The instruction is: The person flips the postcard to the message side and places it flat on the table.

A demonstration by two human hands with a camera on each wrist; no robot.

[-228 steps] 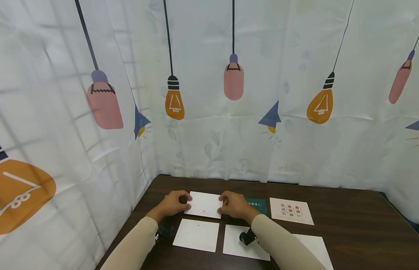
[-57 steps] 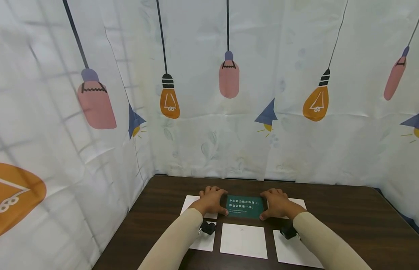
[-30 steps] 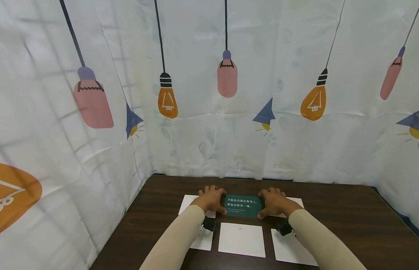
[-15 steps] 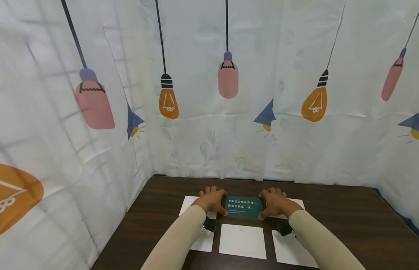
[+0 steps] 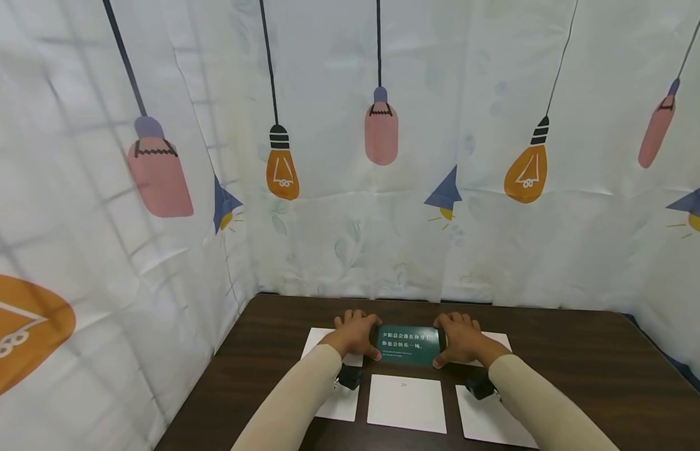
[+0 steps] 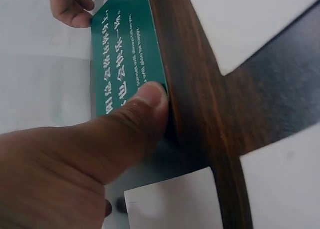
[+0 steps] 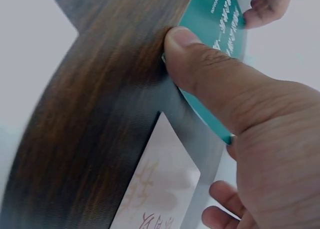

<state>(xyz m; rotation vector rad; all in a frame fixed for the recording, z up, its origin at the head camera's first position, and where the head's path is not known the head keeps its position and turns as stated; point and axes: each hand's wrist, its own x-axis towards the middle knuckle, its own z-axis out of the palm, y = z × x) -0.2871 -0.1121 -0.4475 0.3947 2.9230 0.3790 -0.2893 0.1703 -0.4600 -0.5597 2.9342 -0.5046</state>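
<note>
A green postcard with white printed lettering lies between both hands at the far side of the dark table. My left hand pinches its left end, and the left wrist view shows the thumb over the near corner. At the opposite end, my right hand grips the card, its thumb along the near edge in the right wrist view. The fingers beneath or behind the card are mostly hidden. Whether the card is raised off the table cannot be told.
White cards flank the postcard: one at the left, a red-lettered one at the right, partly covered by the hand. Nearer lie a middle white card and others at left and right. A printed curtain stands behind the table.
Some seconds ago both hands held a white card at the back left. They have since moved right to the green postcard, and that white card lies at the left. Recently the hands barely move.
</note>
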